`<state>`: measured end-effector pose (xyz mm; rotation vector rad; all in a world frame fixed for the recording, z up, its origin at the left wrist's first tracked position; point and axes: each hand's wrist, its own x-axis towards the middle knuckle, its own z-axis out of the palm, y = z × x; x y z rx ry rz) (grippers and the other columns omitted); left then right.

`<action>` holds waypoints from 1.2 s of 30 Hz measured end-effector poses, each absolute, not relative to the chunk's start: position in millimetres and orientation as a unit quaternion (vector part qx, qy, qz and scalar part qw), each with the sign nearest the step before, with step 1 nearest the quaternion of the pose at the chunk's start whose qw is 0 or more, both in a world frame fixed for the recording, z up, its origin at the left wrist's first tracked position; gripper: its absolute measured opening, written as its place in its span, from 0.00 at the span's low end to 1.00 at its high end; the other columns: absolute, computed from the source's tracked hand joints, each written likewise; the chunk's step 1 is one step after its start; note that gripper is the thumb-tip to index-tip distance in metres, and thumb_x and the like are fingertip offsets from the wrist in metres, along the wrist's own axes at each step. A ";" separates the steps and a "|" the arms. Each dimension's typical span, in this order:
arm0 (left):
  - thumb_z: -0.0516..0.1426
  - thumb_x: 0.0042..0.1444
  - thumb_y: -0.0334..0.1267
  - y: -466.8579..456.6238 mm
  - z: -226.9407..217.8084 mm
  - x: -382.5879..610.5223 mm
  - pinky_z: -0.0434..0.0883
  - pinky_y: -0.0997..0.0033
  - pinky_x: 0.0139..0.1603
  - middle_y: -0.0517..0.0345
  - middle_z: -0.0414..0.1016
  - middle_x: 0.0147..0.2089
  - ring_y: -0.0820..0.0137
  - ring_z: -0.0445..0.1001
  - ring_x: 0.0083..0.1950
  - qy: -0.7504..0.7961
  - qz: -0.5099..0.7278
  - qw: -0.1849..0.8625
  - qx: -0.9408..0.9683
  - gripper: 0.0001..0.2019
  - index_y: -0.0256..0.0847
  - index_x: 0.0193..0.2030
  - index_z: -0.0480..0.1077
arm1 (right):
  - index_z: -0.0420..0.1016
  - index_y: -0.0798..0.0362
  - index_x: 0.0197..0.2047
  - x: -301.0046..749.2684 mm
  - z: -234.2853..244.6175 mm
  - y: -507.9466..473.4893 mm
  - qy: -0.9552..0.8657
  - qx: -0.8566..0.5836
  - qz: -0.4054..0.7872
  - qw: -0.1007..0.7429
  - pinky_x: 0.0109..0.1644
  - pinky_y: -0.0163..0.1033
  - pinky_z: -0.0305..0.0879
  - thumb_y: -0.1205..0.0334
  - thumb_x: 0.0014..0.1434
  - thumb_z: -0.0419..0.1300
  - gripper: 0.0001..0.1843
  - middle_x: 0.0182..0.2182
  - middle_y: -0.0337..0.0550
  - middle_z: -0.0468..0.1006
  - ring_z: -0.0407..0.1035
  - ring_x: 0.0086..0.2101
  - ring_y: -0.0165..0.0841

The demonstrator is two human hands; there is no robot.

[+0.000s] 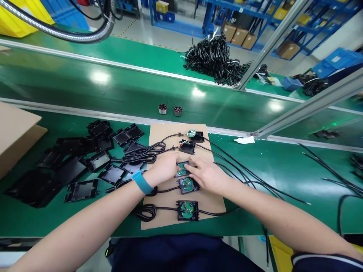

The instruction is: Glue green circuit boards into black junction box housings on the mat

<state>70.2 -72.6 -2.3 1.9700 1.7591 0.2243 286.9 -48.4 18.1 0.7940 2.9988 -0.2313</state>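
At the centre of the frame, on a brown cardboard sheet (159, 132) laid over the green workbench (269, 170), we find both hands meeting over one small black housing (182, 169) with a green circuit board inside. Our left hand (164, 166), wearing a blue wristband (141, 182), rests on the housing's left side, fingers curled loosely over its edge; we cannot tell whether they actually grip it. Our right hand (207, 174) lies flat and spread, fingertips touching the right side of the same housing, with the palm partly over the next unit below (187, 185).

Just below these, near the lower edge of the sheet, sits a third open unit (187, 210) showing a green board with red and yellow wires; a black cable runs out of each side. Above the hands, toward the top of the sheet, lie two further units (187, 146) and (195, 135), each trailing a black cable.

At centre left, a scatter of black plastic covers (85, 162) lies on the bench, beside a cardboard box (17, 132) at the left edge. Beyond the sheet, on the conveyor belt (113, 87), stand two small copper-wound coils (170, 109). At upper centre, a heap of black cables (215, 58) rests on the far bench.
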 end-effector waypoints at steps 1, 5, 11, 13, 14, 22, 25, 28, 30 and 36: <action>0.63 0.52 0.34 -72.3 -2.5 70.0 0.65 0.67 0.36 0.55 0.76 0.35 0.62 0.74 0.38 0.639 0.086 0.241 0.725 0.06 0.42 0.32 0.68 | 0.73 0.57 0.62 288.2 15.7 -51.3 0.968 0.239 -0.080 0.013 0.55 0.52 0.68 0.57 0.71 0.52 0.22 0.62 0.64 0.67 0.68 0.53 0.46; 0.62 0.52 0.32 -70.1 -2.2 70.6 0.66 0.67 0.37 0.55 0.75 0.34 0.63 0.74 0.38 0.628 0.097 0.240 0.734 0.05 0.42 0.32 0.69 | 0.77 0.60 0.59 283.7 8.1 -50.9 0.975 0.202 -0.089 0.039 0.55 0.54 0.68 0.55 0.71 0.53 0.22 0.60 0.65 0.69 0.68 0.53 0.48; 0.64 0.52 0.36 -80.1 -4.8 64.3 0.69 0.67 0.38 0.58 0.76 0.34 0.65 0.74 0.36 0.639 0.154 0.260 0.707 0.10 0.41 0.40 0.70 | 0.83 0.58 0.47 272.9 5.7 -40.4 0.968 0.208 -0.142 0.013 0.59 0.53 0.66 0.52 0.68 0.58 0.20 0.51 0.60 0.75 0.69 0.52 0.46; 0.64 0.53 0.40 -89.9 -2.4 55.0 0.70 0.66 0.40 0.56 0.77 0.36 0.64 0.75 0.38 0.645 0.175 0.272 0.692 0.16 0.39 0.48 0.70 | 0.84 0.57 0.47 273.7 5.1 -40.7 0.965 0.216 -0.150 -0.002 0.59 0.53 0.65 0.52 0.66 0.61 0.18 0.51 0.59 0.76 0.69 0.53 0.47; 0.63 0.55 0.41 -95.2 -0.2 49.5 0.70 0.65 0.41 0.54 0.78 0.37 0.63 0.76 0.39 0.647 0.178 0.276 0.688 0.17 0.38 0.50 0.70 | 0.84 0.57 0.47 274.7 4.6 -41.4 0.963 0.221 -0.153 -0.012 0.60 0.53 0.65 0.52 0.65 0.62 0.18 0.51 0.59 0.75 0.68 0.53 0.48; 0.54 0.63 0.40 -114.3 12.0 34.0 0.64 0.69 0.35 0.57 0.76 0.30 0.67 0.72 0.32 0.615 0.155 0.307 0.710 0.10 0.41 0.33 0.72 | 0.85 0.53 0.44 280.1 -6.2 -47.2 0.946 0.258 -0.179 -0.085 0.58 0.52 0.65 0.49 0.68 0.57 0.20 0.52 0.55 0.77 0.67 0.52 0.46; 0.50 0.66 0.40 -113.3 12.7 41.0 0.62 0.70 0.32 0.59 0.72 0.25 0.69 0.69 0.28 0.598 0.146 0.320 0.720 0.15 0.41 0.28 0.68 | 0.85 0.54 0.43 279.0 -8.9 -49.3 0.944 0.263 -0.177 -0.095 0.57 0.52 0.65 0.52 0.68 0.58 0.18 0.51 0.55 0.77 0.67 0.51 0.46; 0.48 0.68 0.40 -110.1 16.3 44.2 0.63 0.71 0.32 0.60 0.72 0.25 0.70 0.69 0.27 0.584 0.131 0.333 0.728 0.17 0.41 0.28 0.67 | 0.85 0.54 0.43 278.5 -9.8 -52.0 0.941 0.272 -0.173 -0.100 0.57 0.51 0.64 0.54 0.68 0.59 0.16 0.51 0.54 0.77 0.66 0.51 0.45; 0.50 0.67 0.38 -107.2 18.3 43.9 0.64 0.71 0.33 0.59 0.74 0.27 0.70 0.70 0.28 0.583 0.130 0.321 0.735 0.14 0.41 0.30 0.68 | 0.85 0.54 0.43 278.5 -9.3 -53.6 0.940 0.280 -0.169 -0.100 0.57 0.51 0.64 0.54 0.68 0.59 0.16 0.50 0.55 0.77 0.66 0.51 0.45; 0.51 0.66 0.34 -111.8 6.1 48.0 0.69 0.68 0.39 0.53 0.78 0.35 0.66 0.75 0.36 0.565 0.125 0.216 0.786 0.09 0.41 0.38 0.71 | 0.84 0.57 0.44 277.7 -2.3 -57.6 0.942 0.285 -0.165 -0.071 0.60 0.52 0.62 0.54 0.69 0.57 0.18 0.54 0.57 0.75 0.65 0.53 0.46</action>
